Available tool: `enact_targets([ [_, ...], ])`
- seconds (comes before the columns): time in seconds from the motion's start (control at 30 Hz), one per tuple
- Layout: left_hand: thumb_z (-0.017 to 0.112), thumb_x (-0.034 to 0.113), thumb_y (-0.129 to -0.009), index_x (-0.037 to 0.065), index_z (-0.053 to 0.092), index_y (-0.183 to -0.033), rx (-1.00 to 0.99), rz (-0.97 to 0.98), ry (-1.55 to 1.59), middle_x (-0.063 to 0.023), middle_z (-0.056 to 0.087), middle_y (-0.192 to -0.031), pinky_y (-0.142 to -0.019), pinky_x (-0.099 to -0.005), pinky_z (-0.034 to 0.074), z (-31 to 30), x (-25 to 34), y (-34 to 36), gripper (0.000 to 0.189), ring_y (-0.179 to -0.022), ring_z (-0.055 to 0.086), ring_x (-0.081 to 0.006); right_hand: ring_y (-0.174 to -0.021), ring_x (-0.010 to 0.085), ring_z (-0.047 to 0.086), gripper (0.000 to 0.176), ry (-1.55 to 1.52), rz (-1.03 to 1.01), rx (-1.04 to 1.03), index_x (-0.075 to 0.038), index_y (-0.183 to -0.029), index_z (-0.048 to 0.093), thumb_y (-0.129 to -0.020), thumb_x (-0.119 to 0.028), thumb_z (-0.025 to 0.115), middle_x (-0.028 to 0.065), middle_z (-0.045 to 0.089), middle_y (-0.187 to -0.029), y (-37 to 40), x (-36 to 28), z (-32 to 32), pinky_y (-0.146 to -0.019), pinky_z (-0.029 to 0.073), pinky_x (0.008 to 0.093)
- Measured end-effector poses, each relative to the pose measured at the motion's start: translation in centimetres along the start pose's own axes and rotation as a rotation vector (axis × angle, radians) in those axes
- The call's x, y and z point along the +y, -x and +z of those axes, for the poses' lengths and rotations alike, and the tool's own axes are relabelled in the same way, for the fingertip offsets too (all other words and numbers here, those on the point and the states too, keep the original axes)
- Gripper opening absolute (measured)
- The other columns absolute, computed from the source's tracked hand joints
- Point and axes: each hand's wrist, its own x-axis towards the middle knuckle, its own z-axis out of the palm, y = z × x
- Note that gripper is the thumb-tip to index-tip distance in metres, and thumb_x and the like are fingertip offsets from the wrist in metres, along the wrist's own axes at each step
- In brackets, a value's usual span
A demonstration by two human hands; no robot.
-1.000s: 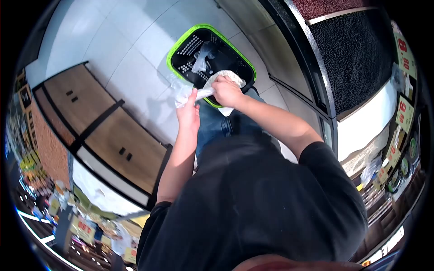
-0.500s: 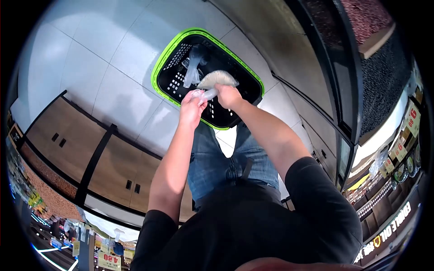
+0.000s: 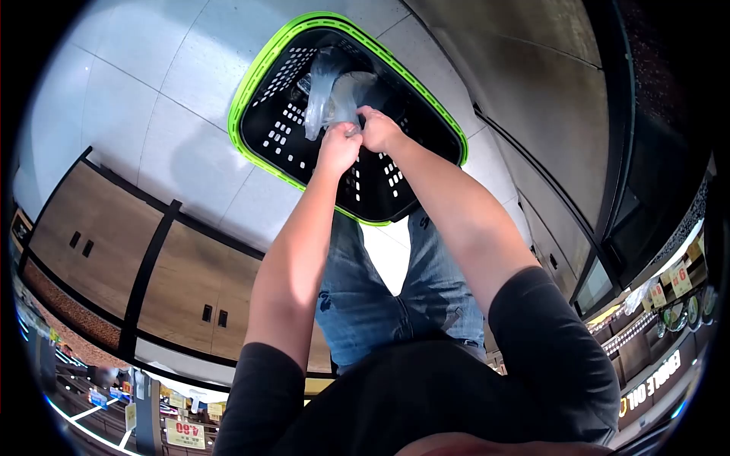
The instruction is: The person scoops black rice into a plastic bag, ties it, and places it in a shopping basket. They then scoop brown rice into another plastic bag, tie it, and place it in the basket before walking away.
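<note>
A black basket with a bright green rim [image 3: 242, 114] stands on the floor in front of my legs. Inside it, a clear plastic bag with pale contents [image 3: 351, 90] lies below my hands, its gathered neck reaching up to them. My left hand [image 3: 340, 148] is closed on the neck of that bag. Beside it, my right hand [image 3: 378, 131] pinches the same plastic, its fingers bent. Another translucent bag [image 3: 319, 102] rests to the left in the basket; its contents are hard to make out.
Wooden cabinets [image 3: 182, 281] with dark handles run along the left, and more cabinet fronts [image 3: 532, 190] line the right. Light floor tiles [image 3: 182, 152] surround the basket. Price tags [image 3: 185, 432] and shelves show at the lower edges.
The basket appears larger and closer in view. My hands have drawn together and sit lower into the basket, and the bag of pale contents hangs less raised, partly covered by its plastic neck.
</note>
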Motion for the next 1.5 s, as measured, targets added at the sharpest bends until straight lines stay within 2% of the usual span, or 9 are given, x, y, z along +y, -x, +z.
enact_targets([
  [0.1, 0.066, 0.023, -0.085, -0.004, 0.069, -0.114, -0.113, -0.082, -0.134, -0.0261, 0.065, -0.124, -0.103, -0.0422, 0.048, 0.2, -1.3, -1.2, 0.04, -0.117, 0.063, -0.0392, -0.12, 0.0332, 0.063, 0.045, -0.062, 0.149, -0.265, -0.007, -0.128, 0.062, -0.085, -0.02, 0.065, 0.0188, 0.068, -0.124, 1.5, 0.4, -2.5, -0.102, 0.05, 0.0398],
  [0.33, 0.069, 0.025, -0.083, -0.002, 0.058, -0.136, -0.117, -0.065, -0.314, -0.0239, 0.05, -0.147, -0.115, -0.0383, 0.039, 2.3, -3.9, -0.5, 0.06, -0.137, 0.049, -0.0366, -0.086, 0.0226, 0.07, 0.021, -0.373, 0.186, -0.157, -0.001, -0.105, 0.068, -0.089, -0.013, 0.063, 0.0122, 0.072, -0.091, 8.2, 4.1, -6.3, -0.08, 0.054, 0.0332],
  [0.53, 0.066, 0.011, -0.089, 0.0, 0.071, -0.116, 0.117, -0.065, -0.179, -0.0244, 0.072, -0.109, -0.096, -0.0426, 0.053, 2.8, -3.0, 0.1, 0.03, -0.106, 0.069, -0.0402, -0.082, 0.0181, 0.068, 0.017, -0.51, 0.235, -0.139, 0.0, -0.102, 0.068, -0.089, -0.01, 0.065, 0.0103, 0.071, -0.088, 11.1, 6.6, -6.3, -0.078, 0.054, 0.031],
  [0.7, 0.069, 0.005, -0.092, 0.0, 0.073, -0.108, 0.342, -0.095, 0.0, -0.0117, 0.077, -0.095, -0.081, -0.0297, 0.055, 3.4, -3.7, -1.7, 0.017, -0.086, 0.072, -0.0171, -0.083, 0.0221, 0.07, 0.016, -0.6, 0.248, -0.13, -0.001, -0.099, 0.069, -0.088, -0.011, 0.066, 0.0119, 0.072, -0.087, 11.4, 7.6, -5.5, -0.08, 0.055, 0.0329],
  [0.83, 0.069, -0.001, -0.092, -0.004, 0.071, -0.102, 0.362, -0.055, 0.067, -0.009, 0.074, -0.09, -0.071, -0.0249, 0.054, 2.6, -5.5, -2.4, 0.01, -0.077, 0.069, -0.0132, -0.084, 0.0225, 0.071, 0.016, -0.639, 0.287, -0.138, 0.0, -0.099, 0.069, -0.091, -0.014, 0.065, 0.0133, 0.074, -0.089, 11.5, 7.5, -4.9, -0.081, 0.055, 0.0325],
  [1.03, 0.058, 0.002, -0.1, -0.006, 0.064, -0.117, 0.272, -0.272, 0.612, -0.0179, 0.071, -0.11, -0.084, -0.0327, 0.059, 0.0, -0.9, 1.2, 0.02, -0.094, 0.072, -0.0237, -0.081, 0.019, 0.07, 0.014, -0.732, 0.287, -0.151, 0.0, -0.099, 0.068, -0.093, -0.012, 0.063, 0.0104, 0.072, -0.086, 11.5, 6.7, -4.6, -0.077, 0.055, 0.0313],
  [1.23, 0.041, 0.022, -0.101, -0.013, 0.046, -0.139, 0.099, -0.29, 1.291, -0.0292, 0.054, -0.141, -0.116, -0.0469, 0.042, -2.7, 1.0, 4.0, 0.051, -0.133, 0.054, -0.0388, -0.078, 0.016, 0.069, 0.013, -0.814, 0.349, -0.176, 0.001, -0.1, 0.067, -0.094, -0.009, 0.06, 0.0096, 0.071, -0.086, 11.3, 5.4, -5.5, -0.074, 0.055, 0.0292],
  [1.37, 0.04, 0.025, -0.1, -0.013, 0.044, -0.141, 0.111, -0.224, 1.365, -0.0301, 0.049, -0.146, -0.12, -0.0476, 0.038, -3.7, 1.6, 5.5, 0.056, -0.139, 0.048, -0.0395, -0.078, 0.0166, 0.069, 0.013, -0.85, 0.354, -0.162, 0.002, -0.1, 0.067, -0.094, -0.008, 0.059, 0.0092, 0.071, -0.086, 11.8, 5.1, -5.8, -0.074, 0.055, 0.0285],
  [1.5, 0.05, 0.005, -0.101, -0.014, 0.042, -0.142, 0.098, -0.178, 1.167, -0.0279, 0.05, -0.146, -0.118, -0.0432, 0.041, -4.7, 3.8, 9.0, 0.046, -0.139, 0.048, -0.0373, -0.074, 0.0166, 0.068, 0.013, -0.831, 0.314, -0.18, 0.003, -0.098, 0.065, -0.094, -0.008, 0.06, 0.0091, 0.07, -0.084, 13.6, 4.9, -6.3, -0.072, 0.056, 0.0285],
])
